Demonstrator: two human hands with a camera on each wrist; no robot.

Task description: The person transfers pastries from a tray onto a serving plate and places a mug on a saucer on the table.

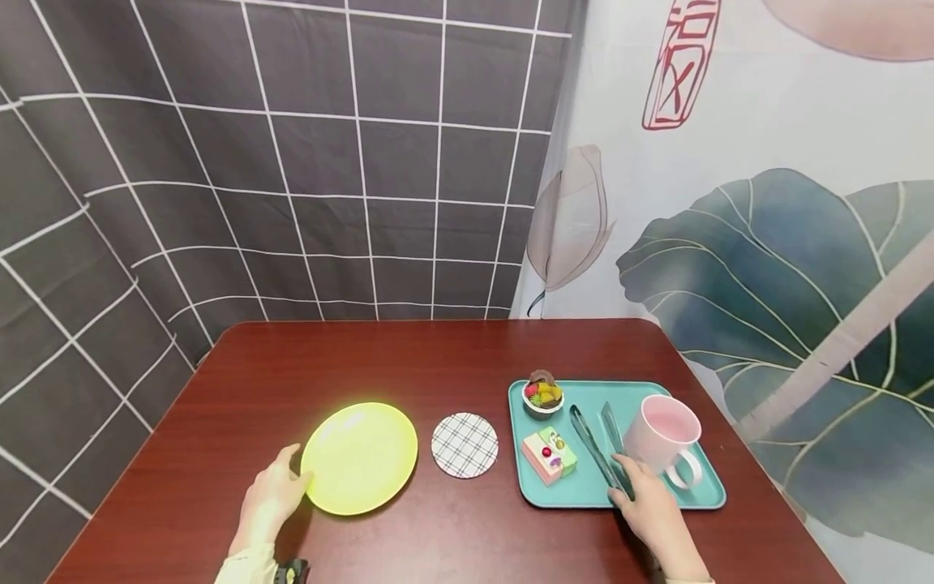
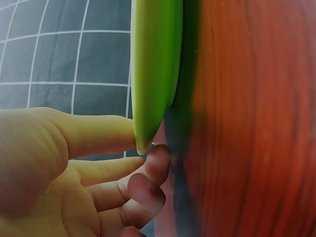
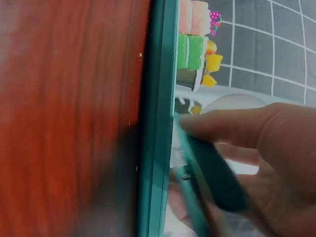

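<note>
A yellow plate is at the left of the table, and my left hand pinches its left rim. In the left wrist view the thumb lies on top of the plate, with the fingers curled at its underside. My right hand grips the handle end of the dark tongs, whose arms are spread over the teal tray. On that tray a cake slice and a fruit-topped cupcake sit left of the tongs. A pink mug is to their right.
A round checked coaster lies between plate and tray on the brown table. Behind the table hang a dark grid-patterned curtain and a pale cloth with leaf prints.
</note>
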